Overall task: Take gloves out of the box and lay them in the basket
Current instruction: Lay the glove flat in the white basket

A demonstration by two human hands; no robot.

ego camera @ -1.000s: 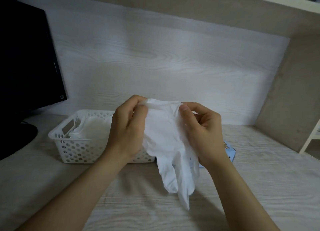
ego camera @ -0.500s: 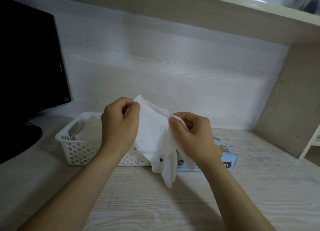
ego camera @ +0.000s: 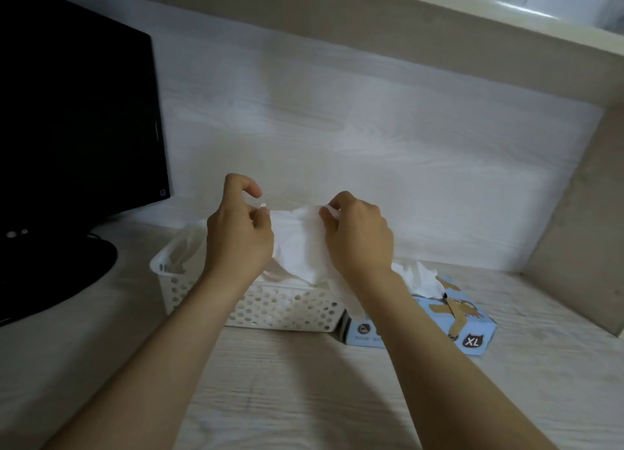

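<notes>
Pinching the glove [ego camera: 297,247] edge, left hand [ego camera: 236,243] and right hand [ego camera: 359,240] hold it above the basket [ego camera: 280,309].

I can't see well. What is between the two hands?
A white glove, stretched between the left hand and right hand, pinched by both. The head view shows it.

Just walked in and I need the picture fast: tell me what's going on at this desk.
A person holds a white glove spread between both hands, the left hand and right hand each pinching an edge, just above the white basket. It is not yet laid in. The blue glove box sits right beside the basket, with another glove poking from its opening.
</notes>
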